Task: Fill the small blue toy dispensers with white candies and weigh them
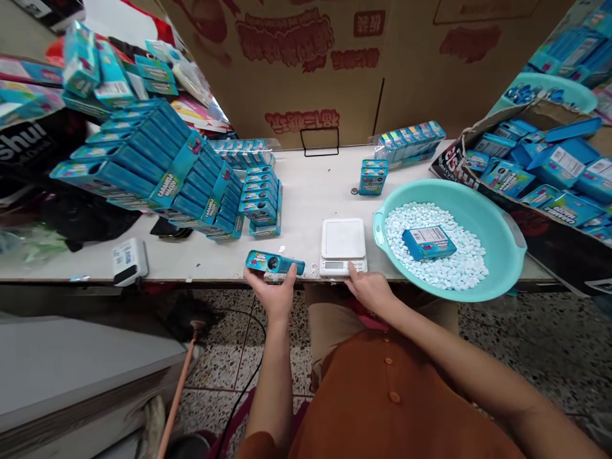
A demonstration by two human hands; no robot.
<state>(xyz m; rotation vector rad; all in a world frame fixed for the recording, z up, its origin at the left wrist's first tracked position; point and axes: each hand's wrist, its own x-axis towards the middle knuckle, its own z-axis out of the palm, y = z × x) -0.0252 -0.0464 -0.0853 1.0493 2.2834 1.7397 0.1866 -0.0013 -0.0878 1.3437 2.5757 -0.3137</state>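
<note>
My left hand (273, 290) is closed around a small blue candy box (261, 260), held almost level at the table's front edge. The box has a dark round opening near its middle. With its index finger stretched out, my right hand (370, 287) touches the button area of a white digital kitchen scale (343, 239); it holds nothing. Nothing lies on the scale's plate. To the right stands a turquoise basin (509, 268) of small pale blue and white candies (442, 220). Another blue candy box (429, 243) lies on those candies.
Tall stacks of blue boxes (157, 166) and a smaller stack (261, 197) stand at left. Behind the scale are two upright boxes (373, 177) and a wrapped row (414, 141). A carton of boxes (549, 166) borders the basin; a large cardboard box (335, 83) closes the back.
</note>
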